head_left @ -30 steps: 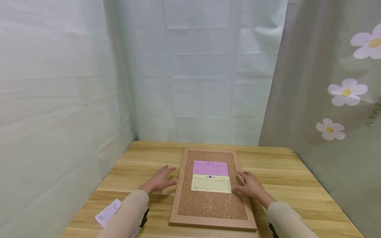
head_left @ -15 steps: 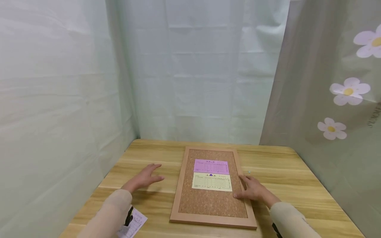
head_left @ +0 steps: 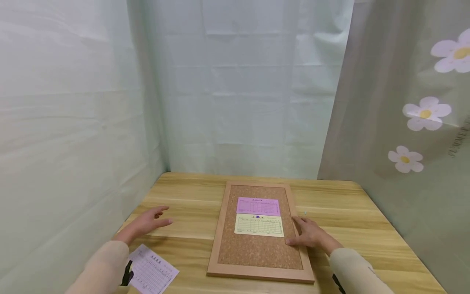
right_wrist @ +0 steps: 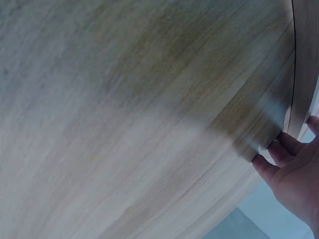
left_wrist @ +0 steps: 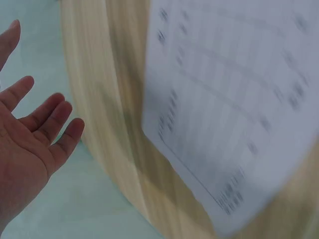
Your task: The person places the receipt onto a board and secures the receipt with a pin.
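Note:
A cork board (head_left: pixel 257 255) with a wooden frame lies on the table. On it, a pink printed slip (head_left: pixel 258 206) lies above a yellow printed slip (head_left: pixel 259 226), with a purple pushpin (head_left: pixel 258 217) near the yellow slip's top edge. My right hand (head_left: pixel 312 234) rests at the board's right side, thumb over the cork, other fingers along the frame's outer edge. Left of the board, my left hand (head_left: pixel 143 223) is held over the table with nothing in it, its fingers spread in the left wrist view. A loose pale purple printed slip (head_left: pixel 154 271) lies below it, partly behind the sleeve.
The wood-grain table (head_left: pixel 191 192) ends at pale curtains (head_left: pixel 246 102) at the back and sides. A tiny pale-blue object (head_left: pixel 305 212) lies just right of the board. Black wrist straps show at both sleeves.
My left hand has moved left, away from the board, uncovering more of the loose purple slip. My right hand has slid slightly down the board's right edge and stays there.

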`<action>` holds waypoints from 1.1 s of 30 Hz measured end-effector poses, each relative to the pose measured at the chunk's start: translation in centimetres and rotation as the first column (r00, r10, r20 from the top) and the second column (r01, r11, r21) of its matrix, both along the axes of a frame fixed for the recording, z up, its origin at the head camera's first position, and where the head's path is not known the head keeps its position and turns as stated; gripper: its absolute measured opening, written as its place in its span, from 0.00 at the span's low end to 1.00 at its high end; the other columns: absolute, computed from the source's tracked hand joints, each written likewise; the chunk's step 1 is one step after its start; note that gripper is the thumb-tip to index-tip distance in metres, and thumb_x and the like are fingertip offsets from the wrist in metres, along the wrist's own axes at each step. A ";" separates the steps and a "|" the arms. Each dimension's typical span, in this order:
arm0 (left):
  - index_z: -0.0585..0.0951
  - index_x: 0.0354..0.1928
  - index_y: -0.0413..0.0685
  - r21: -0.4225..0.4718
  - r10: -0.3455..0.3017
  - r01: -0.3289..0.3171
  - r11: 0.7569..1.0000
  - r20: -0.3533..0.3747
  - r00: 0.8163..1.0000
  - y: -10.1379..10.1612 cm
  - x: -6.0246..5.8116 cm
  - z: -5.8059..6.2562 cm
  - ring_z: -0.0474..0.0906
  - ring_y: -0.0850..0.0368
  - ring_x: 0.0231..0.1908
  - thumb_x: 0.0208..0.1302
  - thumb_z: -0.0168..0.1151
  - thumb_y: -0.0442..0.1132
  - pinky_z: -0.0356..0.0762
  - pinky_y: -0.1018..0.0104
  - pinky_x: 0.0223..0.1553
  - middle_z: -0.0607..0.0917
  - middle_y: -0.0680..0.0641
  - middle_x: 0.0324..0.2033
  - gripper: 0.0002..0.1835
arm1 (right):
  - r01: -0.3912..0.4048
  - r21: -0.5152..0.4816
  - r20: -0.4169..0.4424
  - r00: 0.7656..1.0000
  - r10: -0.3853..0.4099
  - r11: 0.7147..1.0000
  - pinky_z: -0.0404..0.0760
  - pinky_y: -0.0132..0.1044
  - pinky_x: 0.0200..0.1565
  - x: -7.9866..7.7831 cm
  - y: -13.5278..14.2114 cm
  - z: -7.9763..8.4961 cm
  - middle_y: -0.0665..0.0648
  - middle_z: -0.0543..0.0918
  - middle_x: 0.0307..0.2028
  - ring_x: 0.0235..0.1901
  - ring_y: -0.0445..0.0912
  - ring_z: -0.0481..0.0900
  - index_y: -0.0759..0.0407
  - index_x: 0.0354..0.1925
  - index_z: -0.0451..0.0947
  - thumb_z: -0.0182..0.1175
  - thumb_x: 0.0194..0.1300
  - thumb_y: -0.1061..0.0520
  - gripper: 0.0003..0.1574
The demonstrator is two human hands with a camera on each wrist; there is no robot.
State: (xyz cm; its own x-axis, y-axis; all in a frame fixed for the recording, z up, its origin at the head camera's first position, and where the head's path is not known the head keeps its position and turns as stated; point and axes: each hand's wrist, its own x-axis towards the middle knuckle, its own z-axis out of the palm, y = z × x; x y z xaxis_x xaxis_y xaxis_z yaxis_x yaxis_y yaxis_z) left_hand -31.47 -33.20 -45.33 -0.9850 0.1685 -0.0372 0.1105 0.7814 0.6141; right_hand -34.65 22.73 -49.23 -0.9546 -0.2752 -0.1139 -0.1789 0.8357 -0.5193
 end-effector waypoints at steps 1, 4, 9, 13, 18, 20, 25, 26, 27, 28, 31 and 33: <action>0.64 0.70 0.31 -0.005 0.003 -0.003 1.000 -0.002 1.000 -0.5 0.2 0.0 0.68 0.27 0.60 0.66 0.64 0.55 0.69 0.37 0.56 0.69 0.23 0.62 0.42 | -0.001 -0.003 0.001 1.000 0.001 1.000 0.61 0.70 0.60 0.0 0.0 0.0 0.76 0.61 0.68 0.66 0.73 0.58 0.64 0.74 0.57 0.75 0.47 0.32 0.69; 0.66 0.68 0.29 -0.017 0.017 -0.017 1.000 0.000 1.000 -1.8 0.9 -0.2 0.73 0.31 0.55 0.65 0.66 0.52 0.73 0.41 0.52 0.73 0.24 0.57 0.40 | -0.004 -0.007 0.002 1.000 0.004 1.000 0.62 0.70 0.60 0.0 -0.1 0.0 0.77 0.61 0.68 0.66 0.74 0.58 0.64 0.74 0.57 0.75 0.47 0.32 0.69; 0.69 0.65 0.27 -0.008 0.021 -0.021 1.000 0.037 0.999 -3.8 1.7 -0.8 0.76 0.39 0.49 0.65 0.67 0.47 0.76 0.46 0.47 0.79 0.31 0.49 0.37 | 0.005 0.001 0.001 1.000 -0.005 1.000 0.62 0.70 0.60 0.0 -0.3 -0.1 0.77 0.61 0.68 0.66 0.74 0.58 0.63 0.74 0.58 0.75 0.46 0.32 0.69; 0.71 0.62 0.26 0.002 0.009 -0.009 1.000 0.073 0.997 -5.4 2.1 -1.5 0.77 0.45 0.46 0.64 0.68 0.46 0.77 0.53 0.43 0.82 0.39 0.45 0.35 | 0.016 0.004 0.006 1.000 -0.016 1.000 0.62 0.70 0.60 0.0 -0.2 -0.1 0.76 0.61 0.68 0.66 0.73 0.58 0.63 0.74 0.58 0.75 0.46 0.31 0.70; 0.70 0.63 0.26 0.067 0.023 -0.035 0.997 0.176 0.984 -6.4 2.4 -2.1 0.77 0.47 0.47 0.66 0.66 0.46 0.78 0.52 0.44 0.81 0.41 0.46 0.34 | 0.024 0.011 0.009 1.000 -0.024 1.000 0.62 0.69 0.60 -0.2 -0.2 -0.2 0.76 0.61 0.68 0.66 0.73 0.58 0.62 0.74 0.58 0.75 0.45 0.30 0.70; 0.70 0.62 0.25 0.096 0.014 -0.034 0.995 0.198 0.980 -6.6 2.5 -2.2 0.76 0.47 0.47 0.67 0.65 0.45 0.78 0.50 0.45 0.81 0.41 0.46 0.32 | 0.030 0.010 0.014 0.999 -0.030 1.000 0.61 0.70 0.60 -0.2 -0.1 -0.2 0.76 0.61 0.68 0.67 0.73 0.58 0.62 0.74 0.58 0.75 0.44 0.30 0.71; 0.73 0.61 0.26 0.121 -0.021 -0.005 0.993 0.209 0.978 -7.1 2.9 -2.6 0.75 0.49 0.47 0.67 0.65 0.44 0.78 0.52 0.47 0.81 0.41 0.48 0.30 | 0.035 0.006 0.021 0.999 -0.035 0.999 0.61 0.70 0.60 -0.3 -0.1 -0.3 0.75 0.60 0.69 0.67 0.73 0.57 0.61 0.75 0.57 0.75 0.44 0.30 0.71; 0.73 0.60 0.26 0.124 -0.023 -0.004 0.992 0.212 0.977 -7.2 2.9 -2.8 0.75 0.49 0.48 0.67 0.66 0.44 0.78 0.53 0.47 0.81 0.40 0.49 0.30 | 0.034 0.006 0.020 0.999 -0.034 0.999 0.61 0.70 0.60 -0.3 -0.1 -0.3 0.75 0.60 0.69 0.67 0.73 0.57 0.61 0.75 0.57 0.75 0.44 0.30 0.71; 0.73 0.60 0.25 0.130 -0.029 0.001 0.992 0.214 0.976 -7.4 2.9 -2.9 0.75 0.49 0.49 0.67 0.66 0.43 0.78 0.52 0.48 0.81 0.39 0.50 0.30 | 0.033 0.007 0.019 0.999 -0.033 0.999 0.61 0.70 0.60 -0.3 -0.1 -0.4 0.75 0.60 0.69 0.67 0.73 0.57 0.61 0.75 0.57 0.75 0.44 0.30 0.71; 0.72 0.60 0.25 0.139 -0.033 0.003 0.990 0.216 0.976 -7.6 2.9 -3.1 0.76 0.48 0.49 0.67 0.65 0.43 0.77 0.51 0.49 0.81 0.37 0.50 0.30 | 0.033 0.007 0.020 0.999 -0.033 0.999 0.61 0.70 0.60 -0.3 -0.1 -0.4 0.75 0.60 0.69 0.67 0.73 0.57 0.61 0.75 0.57 0.75 0.44 0.30 0.71; 0.73 0.60 0.24 0.157 -0.025 -0.011 0.988 0.228 0.973 -8.0 3.0 -3.5 0.77 0.45 0.51 0.67 0.66 0.43 0.77 0.47 0.50 0.80 0.34 0.53 0.30 | 0.036 0.008 0.022 0.999 -0.036 0.999 0.61 0.70 0.60 -0.4 -0.1 -0.4 0.75 0.60 0.68 0.67 0.73 0.57 0.61 0.75 0.57 0.75 0.44 0.30 0.71; 0.73 0.61 0.25 0.164 -0.011 -0.030 0.986 0.245 0.970 -8.1 2.9 -3.7 0.77 0.44 0.53 0.67 0.66 0.44 0.76 0.46 0.50 0.80 0.33 0.54 0.30 | 0.038 0.010 0.021 0.999 -0.038 0.999 0.61 0.70 0.60 -0.4 0.0 -0.5 0.75 0.60 0.68 0.67 0.73 0.57 0.61 0.75 0.57 0.75 0.44 0.29 0.71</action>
